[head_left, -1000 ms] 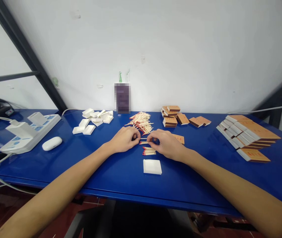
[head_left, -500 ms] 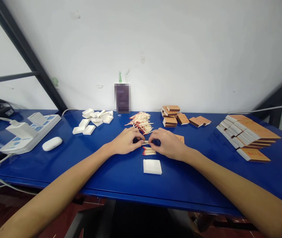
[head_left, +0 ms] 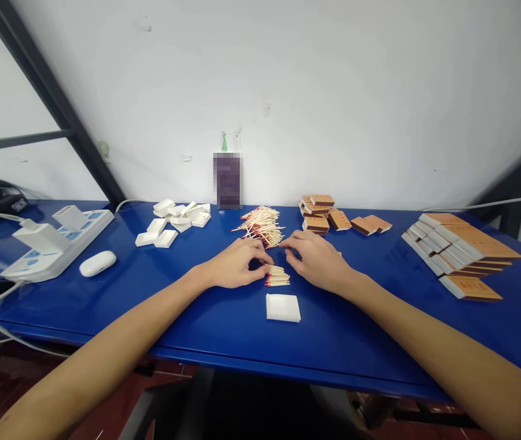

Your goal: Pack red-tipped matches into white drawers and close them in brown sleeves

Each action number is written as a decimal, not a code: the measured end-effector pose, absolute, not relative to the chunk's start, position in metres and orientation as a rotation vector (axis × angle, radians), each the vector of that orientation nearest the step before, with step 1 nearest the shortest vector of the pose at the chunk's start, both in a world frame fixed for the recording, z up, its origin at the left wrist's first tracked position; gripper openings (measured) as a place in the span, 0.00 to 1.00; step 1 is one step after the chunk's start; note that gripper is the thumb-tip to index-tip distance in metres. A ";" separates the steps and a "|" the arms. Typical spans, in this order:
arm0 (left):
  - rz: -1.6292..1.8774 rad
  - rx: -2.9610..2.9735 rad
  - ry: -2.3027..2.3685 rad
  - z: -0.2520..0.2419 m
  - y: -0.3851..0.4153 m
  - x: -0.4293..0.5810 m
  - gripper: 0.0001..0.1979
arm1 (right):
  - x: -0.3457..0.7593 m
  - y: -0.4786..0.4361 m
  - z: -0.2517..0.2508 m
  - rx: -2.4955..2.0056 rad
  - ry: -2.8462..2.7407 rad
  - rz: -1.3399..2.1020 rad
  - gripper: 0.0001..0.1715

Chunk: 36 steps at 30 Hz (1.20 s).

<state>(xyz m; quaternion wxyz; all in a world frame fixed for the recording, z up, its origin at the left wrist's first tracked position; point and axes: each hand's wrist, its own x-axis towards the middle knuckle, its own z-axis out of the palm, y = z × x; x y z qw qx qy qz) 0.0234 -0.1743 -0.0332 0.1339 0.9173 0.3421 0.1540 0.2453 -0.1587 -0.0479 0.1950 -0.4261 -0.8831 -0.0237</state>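
My left hand is curled, its thumb and index finger closed at the head ends of a few matches. Those matches adjoin a small row of matches lying side by side, red heads to the left. My right hand has its fingers apart and holds nothing I can see; its index fingertip is at the lower right edge of a loose heap of matches. Nearer me lies a white matchbox tray. An orange matchbox is mostly hidden behind my right hand.
White trays lie in a group at the back left. Orange matchbox sleeves are piled at the back right, and stacked matchboxes stand far right. A power strip and a white case sit at left on the blue table.
My right hand has let go of the matches between both hands, opened and moved slightly up and right towards the heap. My left hand stays near the row, which looks wider.
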 end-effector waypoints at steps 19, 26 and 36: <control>0.371 2.820 1.346 -0.043 -0.165 0.017 0.19 | 0.241 -0.154 -0.051 -1.323 -2.545 -0.208 0.19; 0.365 2.820 1.342 -0.044 -0.164 0.016 0.19 | 0.240 -0.155 -0.050 -1.320 -2.551 -0.207 0.19; 0.360 2.817 1.329 -0.043 -0.164 0.016 0.19 | 0.240 -0.154 -0.051 -1.338 -2.538 -0.217 0.19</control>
